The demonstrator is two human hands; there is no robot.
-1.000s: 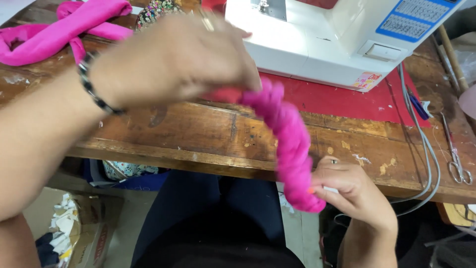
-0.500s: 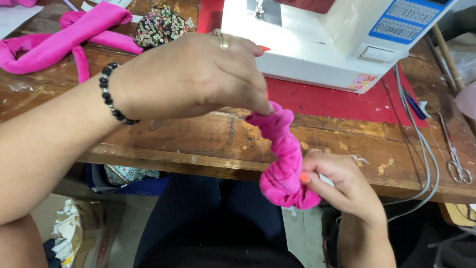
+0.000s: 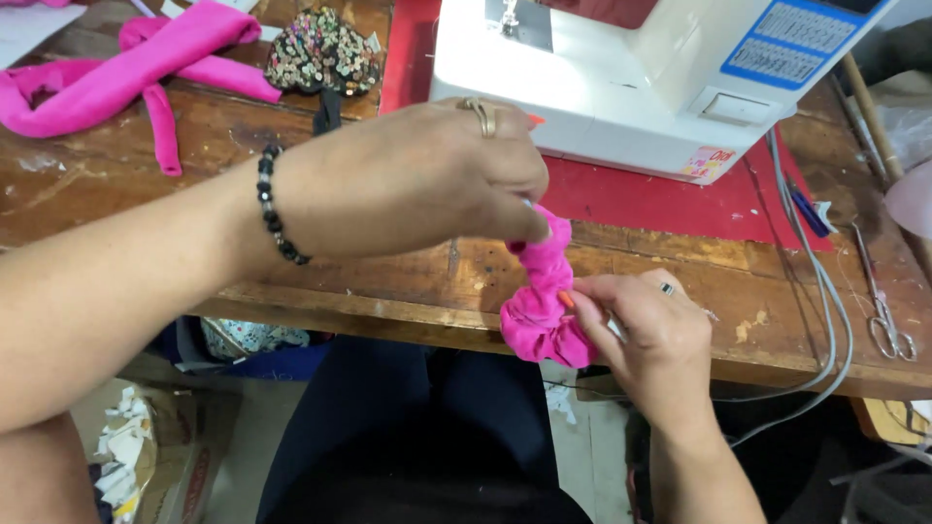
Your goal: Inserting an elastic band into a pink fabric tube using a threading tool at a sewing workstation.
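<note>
Head view: my left hand [image 3: 417,184] pinches the top of a gathered pink fabric tube [image 3: 542,301], fingers pressed together to keep the ruffles bunched. At five o'clock from it, my right hand [image 3: 650,340] grips the tube's lower end, over the wooden table [image 3: 388,281] edge. The white sewing machine [image 3: 621,68] sits at twelve o'clock, loose pink fabric strips [image 3: 116,68] at ten.

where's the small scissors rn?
Head view, far right: the small scissors lie on the wooden table, right of the grey cable and the red mat.
</note>
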